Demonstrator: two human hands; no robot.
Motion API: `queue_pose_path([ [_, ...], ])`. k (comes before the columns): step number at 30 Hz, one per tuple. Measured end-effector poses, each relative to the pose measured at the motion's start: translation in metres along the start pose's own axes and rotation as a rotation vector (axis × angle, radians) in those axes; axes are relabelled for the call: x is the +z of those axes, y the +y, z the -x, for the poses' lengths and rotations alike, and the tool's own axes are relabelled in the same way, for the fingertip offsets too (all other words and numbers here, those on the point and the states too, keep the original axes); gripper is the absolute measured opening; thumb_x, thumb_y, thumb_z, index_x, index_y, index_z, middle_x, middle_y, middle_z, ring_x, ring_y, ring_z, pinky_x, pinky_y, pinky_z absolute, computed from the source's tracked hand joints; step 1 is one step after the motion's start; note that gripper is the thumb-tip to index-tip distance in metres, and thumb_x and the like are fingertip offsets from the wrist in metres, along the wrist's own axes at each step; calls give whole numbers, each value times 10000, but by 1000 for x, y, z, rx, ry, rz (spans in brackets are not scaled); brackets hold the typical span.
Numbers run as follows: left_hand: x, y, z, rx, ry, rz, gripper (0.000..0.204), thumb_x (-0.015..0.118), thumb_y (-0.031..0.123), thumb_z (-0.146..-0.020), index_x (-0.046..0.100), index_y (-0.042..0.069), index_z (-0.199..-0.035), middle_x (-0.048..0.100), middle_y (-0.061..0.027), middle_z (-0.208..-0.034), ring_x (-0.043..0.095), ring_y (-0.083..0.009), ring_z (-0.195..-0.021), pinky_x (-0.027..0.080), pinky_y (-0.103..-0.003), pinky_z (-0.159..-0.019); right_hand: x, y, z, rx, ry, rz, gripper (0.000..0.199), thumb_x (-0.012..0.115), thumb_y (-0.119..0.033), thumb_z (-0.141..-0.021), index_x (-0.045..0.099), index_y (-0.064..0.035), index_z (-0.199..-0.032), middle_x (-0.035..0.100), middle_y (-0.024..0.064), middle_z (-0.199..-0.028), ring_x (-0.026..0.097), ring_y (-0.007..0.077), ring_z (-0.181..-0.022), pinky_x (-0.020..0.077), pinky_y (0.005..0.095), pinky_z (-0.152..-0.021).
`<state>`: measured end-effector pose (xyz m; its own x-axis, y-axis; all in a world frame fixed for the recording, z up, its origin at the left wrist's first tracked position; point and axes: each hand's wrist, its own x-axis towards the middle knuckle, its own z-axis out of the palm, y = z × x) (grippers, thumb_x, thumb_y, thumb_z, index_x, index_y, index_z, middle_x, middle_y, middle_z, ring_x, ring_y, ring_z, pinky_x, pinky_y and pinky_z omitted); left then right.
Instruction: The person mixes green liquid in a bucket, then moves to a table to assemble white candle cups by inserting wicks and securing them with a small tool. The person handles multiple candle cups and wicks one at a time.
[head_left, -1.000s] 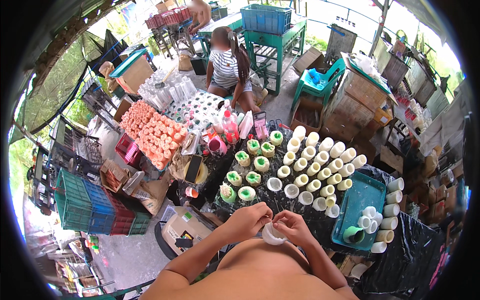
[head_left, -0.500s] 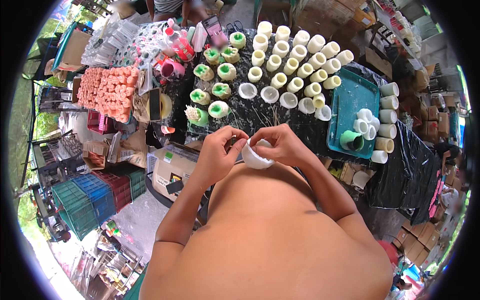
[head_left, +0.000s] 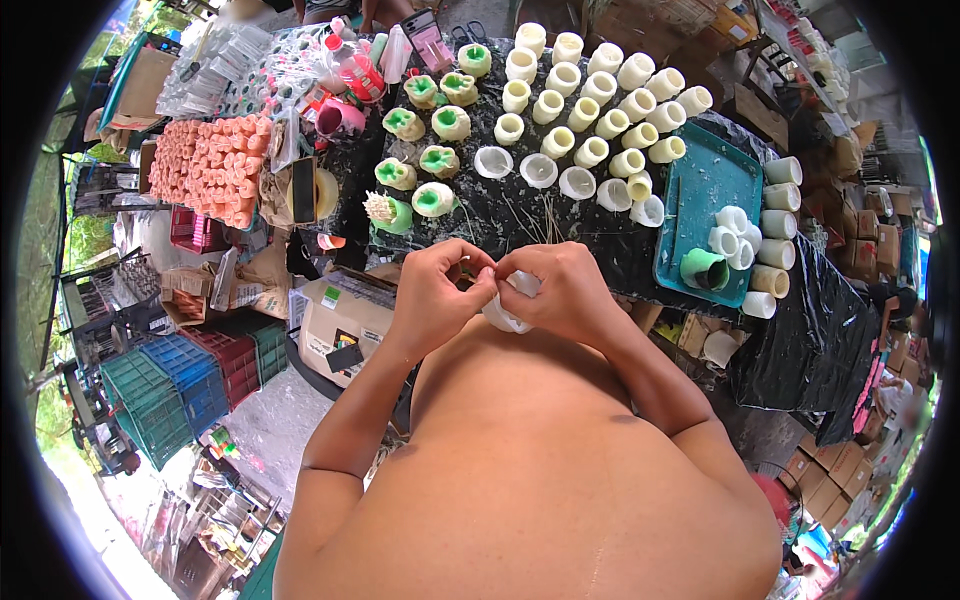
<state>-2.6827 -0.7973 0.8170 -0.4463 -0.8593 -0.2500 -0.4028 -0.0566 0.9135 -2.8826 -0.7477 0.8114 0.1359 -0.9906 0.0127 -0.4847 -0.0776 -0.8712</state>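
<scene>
A whitish, thin-walled cup (head_left: 505, 316) is held close to my belly, tilted and partly covered by my fingers. My right hand (head_left: 555, 285) is closed around its near rim, thumb and forefinger pressed together. Against those fingertips, my left hand (head_left: 448, 288) makes a pinch at the cup's edge; whatever lies in that pinch is too small to tell. Just beyond my hands, thin wick-like strands (head_left: 535, 222) lie on the black-covered table (head_left: 480, 222). Similar whitish cups (head_left: 538, 171) stand in a row past them.
Cream cylindrical cups (head_left: 590, 152) fill the table's far right. Cups with green insides (head_left: 433, 199) stand left of them. A teal tray (head_left: 683, 215) holds white rings and a green cup. Pink pieces (head_left: 210, 165), a bottle (head_left: 358, 75) and a carton (head_left: 345, 320) are leftward.
My fingertips have drawn together at the cup's rim, and my right hand now covers more of the cup. The whole view has shifted slightly.
</scene>
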Motion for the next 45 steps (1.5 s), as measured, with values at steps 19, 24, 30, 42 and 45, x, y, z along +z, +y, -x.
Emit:
queue_pose_path([
  [19, 2, -2, -5, -100, -39, -4, 101, 727, 70, -889, 662, -7, -877, 637, 19, -744, 512, -13, -654, 413, -222, -576, 13, 2, 2, 63, 60, 13, 178, 771, -177, -786, 739, -36, -890, 744, 173, -821, 728, 374, -730, 592, 436, -691],
  [24, -12, 4, 2, -16, -32, 41, 184, 583, 66, -996, 694, -41, -1097, 685, -44, -962, 564, -54, -774, 475, -243, -701, 6, -3, -2, 129, 81, -37, 165, 757, -173, -809, 745, -32, -895, 739, 186, -793, 736, 367, -706, 596, 427, -690],
  [30, -33, 11, 9, 35, -186, -157, 276, 471, 106, -1085, 669, -70, -1162, 741, -169, -1059, 726, -264, -918, 547, -369, -810, 8, 2, -2, 178, 71, -79, 159, 761, -183, -833, 760, -39, -900, 721, 185, -738, 731, 357, -666, 587, 404, -655],
  [42, -19, 28, 11, 34, -44, -414, 184, 563, 167, -1080, 587, -12, -1047, 704, -234, -833, 696, -438, -790, 503, -490, -671, 8, 4, -3, 125, 41, -90, 175, 756, -168, -881, 747, -9, -953, 728, 162, -755, 722, 226, -639, 568, 340, -634],
  [45, -16, 30, 12, 40, -41, -422, 182, 585, 170, -1069, 575, -5, -1020, 699, -226, -804, 691, -438, -762, 497, -495, -655, 8, 2, -3, 112, 47, -82, 170, 758, -167, -885, 748, -13, -955, 733, 162, -764, 727, 234, -646, 570, 342, -639],
])
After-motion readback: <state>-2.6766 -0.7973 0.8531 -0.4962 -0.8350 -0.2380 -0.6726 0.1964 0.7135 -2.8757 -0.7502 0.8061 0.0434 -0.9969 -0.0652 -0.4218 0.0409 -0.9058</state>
